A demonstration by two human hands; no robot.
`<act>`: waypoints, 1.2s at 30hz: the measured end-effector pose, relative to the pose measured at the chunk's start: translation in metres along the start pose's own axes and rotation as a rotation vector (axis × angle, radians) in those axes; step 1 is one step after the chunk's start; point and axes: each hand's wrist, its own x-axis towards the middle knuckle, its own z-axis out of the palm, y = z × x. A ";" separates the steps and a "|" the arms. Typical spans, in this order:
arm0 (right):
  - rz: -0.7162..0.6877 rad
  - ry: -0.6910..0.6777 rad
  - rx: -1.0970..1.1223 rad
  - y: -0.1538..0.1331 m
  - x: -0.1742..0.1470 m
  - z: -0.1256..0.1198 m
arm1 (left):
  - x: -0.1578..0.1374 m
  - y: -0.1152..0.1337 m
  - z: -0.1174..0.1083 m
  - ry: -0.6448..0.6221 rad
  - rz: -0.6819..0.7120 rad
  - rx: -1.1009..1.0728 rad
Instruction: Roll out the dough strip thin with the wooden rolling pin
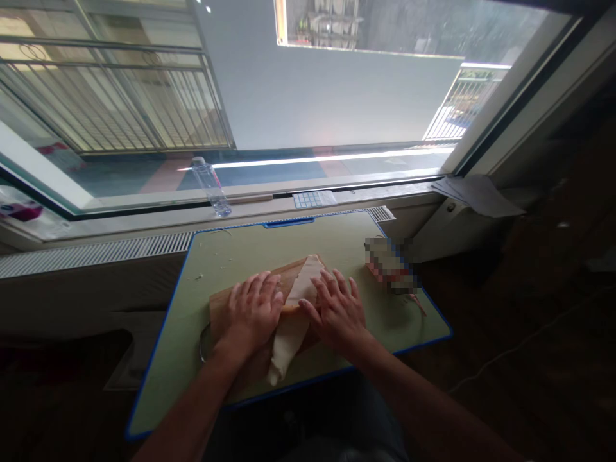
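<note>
A long strip of pale dough [287,346] lies slantwise over a wooden cutting board [219,308], its near end narrow and lumpy. Across the dough runs a thin wooden rolling pin [290,310], visible only in the gap between my hands. My left hand [255,308] rests palm down over the pin's left part, fingers stretched forward. On the right part lies my right hand [337,308], also palm down, its fingers spread and its thumb pointing at the dough. Both hands cover the pin's ends. A metal handle [204,343] shows at the board's left edge.
Beneath the board is a green folding table [192,385] with a blue rim. A pixelated item [391,264] lies at its right side, and small crumbs [198,277] at its left. Beyond stand a clear bottle [212,186] on the windowsill and a white radiator [144,247].
</note>
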 end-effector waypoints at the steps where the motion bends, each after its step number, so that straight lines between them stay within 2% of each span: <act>1: 0.001 0.004 -0.002 0.000 0.000 0.000 | -0.001 0.000 0.000 0.008 -0.003 -0.003; 12: 0.031 0.053 -0.020 -0.002 -0.002 0.004 | -0.003 0.003 0.008 0.043 -0.085 0.022; 18: 0.065 -0.038 -0.019 -0.005 0.015 -0.001 | 0.003 0.002 0.003 -0.005 -0.075 0.051; 26: 0.050 -0.106 -0.008 0.001 0.039 -0.001 | 0.025 0.001 0.000 -0.080 -0.086 0.066; 36: 0.066 -0.228 0.030 0.005 0.079 -0.002 | 0.053 -0.009 0.002 -0.108 -0.047 0.117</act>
